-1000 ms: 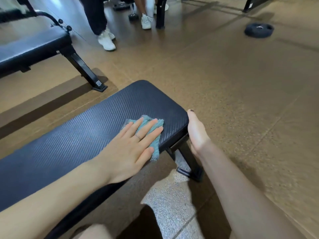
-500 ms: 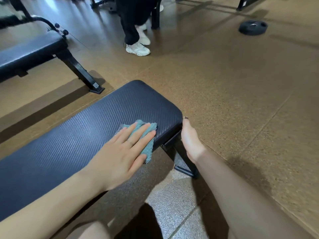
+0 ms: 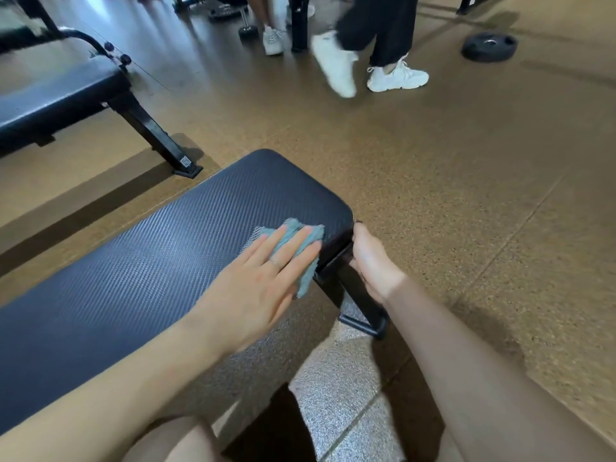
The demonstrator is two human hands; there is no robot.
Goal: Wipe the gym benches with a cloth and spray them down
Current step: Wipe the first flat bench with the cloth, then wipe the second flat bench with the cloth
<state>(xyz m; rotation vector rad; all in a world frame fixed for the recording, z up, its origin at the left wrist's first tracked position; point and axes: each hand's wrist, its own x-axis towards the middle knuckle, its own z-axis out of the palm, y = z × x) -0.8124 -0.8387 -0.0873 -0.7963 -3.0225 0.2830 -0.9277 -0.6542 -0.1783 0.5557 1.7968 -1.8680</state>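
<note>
A black padded gym bench (image 3: 150,261) runs from the lower left toward the middle of the view. A teal cloth (image 3: 293,227) lies on the pad near its right end. My left hand (image 3: 260,285) presses flat on the cloth with straight fingers. Part of the cloth hangs over the pad's near edge. My right hand (image 3: 370,261) grips the black frame at the bench's right end, just under the pad, with the thumb up against the pad's end. No spray bottle is in view.
A second black bench (image 3: 56,91) stands at the back left, with its leg (image 3: 150,135) angled toward mine. A person in black trousers and white sneakers (image 3: 396,76) walks across the back. A weight plate (image 3: 489,46) and a dumbbell (image 3: 248,30) lie on the floor.
My right hand has moved in and taken hold of the frame at the bench's end. My left hand still presses the cloth near that end. The person in black trousers has walked to the right.
</note>
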